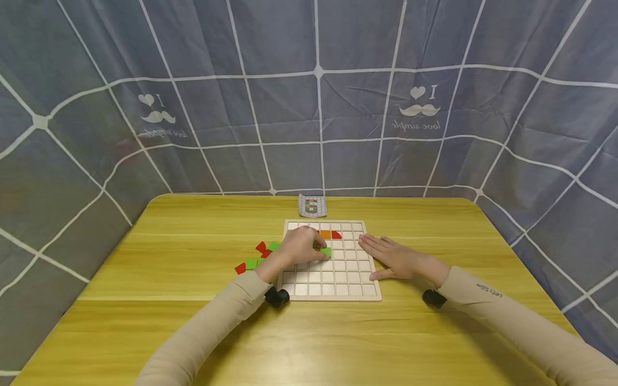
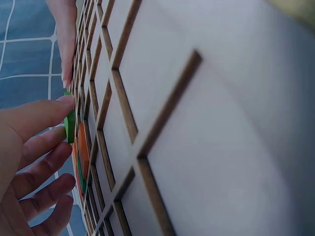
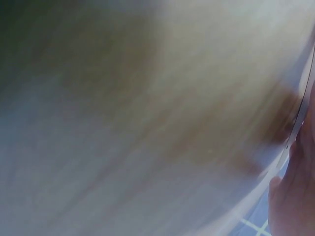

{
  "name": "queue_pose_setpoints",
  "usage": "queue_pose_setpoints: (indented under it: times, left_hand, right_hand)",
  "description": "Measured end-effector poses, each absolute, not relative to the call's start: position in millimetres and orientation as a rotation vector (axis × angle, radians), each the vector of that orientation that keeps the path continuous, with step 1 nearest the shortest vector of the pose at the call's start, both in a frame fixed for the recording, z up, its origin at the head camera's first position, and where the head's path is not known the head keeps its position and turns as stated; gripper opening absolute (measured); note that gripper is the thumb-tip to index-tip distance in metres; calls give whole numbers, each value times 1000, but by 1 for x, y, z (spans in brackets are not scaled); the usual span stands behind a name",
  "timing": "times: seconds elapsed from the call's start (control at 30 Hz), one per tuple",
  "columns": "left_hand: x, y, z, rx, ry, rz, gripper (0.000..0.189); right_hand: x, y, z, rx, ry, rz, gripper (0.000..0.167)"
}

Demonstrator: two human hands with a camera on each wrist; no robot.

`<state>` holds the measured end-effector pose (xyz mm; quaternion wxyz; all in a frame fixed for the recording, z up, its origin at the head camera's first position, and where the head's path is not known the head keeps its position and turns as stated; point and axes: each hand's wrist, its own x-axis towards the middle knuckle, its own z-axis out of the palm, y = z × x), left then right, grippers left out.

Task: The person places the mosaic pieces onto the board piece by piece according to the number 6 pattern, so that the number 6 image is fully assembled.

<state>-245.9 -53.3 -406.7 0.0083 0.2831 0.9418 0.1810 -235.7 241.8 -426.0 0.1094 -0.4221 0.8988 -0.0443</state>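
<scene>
A pale wooden grid board (image 1: pixel 333 298) lies on the table. My left hand (image 1: pixel 301 245) is over its left-middle part and pinches a green tile (image 2: pixel 70 124) between thumb and fingertips. In the head view that tile shows at the fingertips, close over the cells. Near the top of the grid sit an orange tile (image 1: pixel 325 234) and a red rounded tile (image 1: pixel 336 235), with more of that row hidden behind the left hand. My right hand (image 1: pixel 398 258) rests with straight fingers on the board's right edge.
Loose red tiles (image 1: pixel 240 268) and green tiles (image 1: pixel 251 264) lie on the table left of the board. Behind the board is a small pattern card (image 1: pixel 311 206) with curled edges. A grey curtain (image 1: pixel 352 107) with white lines hangs around the table.
</scene>
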Motion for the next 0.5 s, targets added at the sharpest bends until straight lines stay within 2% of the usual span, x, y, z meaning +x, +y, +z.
queue_pose_setpoints:
  times: [0.5]
  left_hand:
    - [-247,-51,-412,884,2942,605,23]
  right_hand:
    - [-234,240,-426,-1252,2646,-152,85]
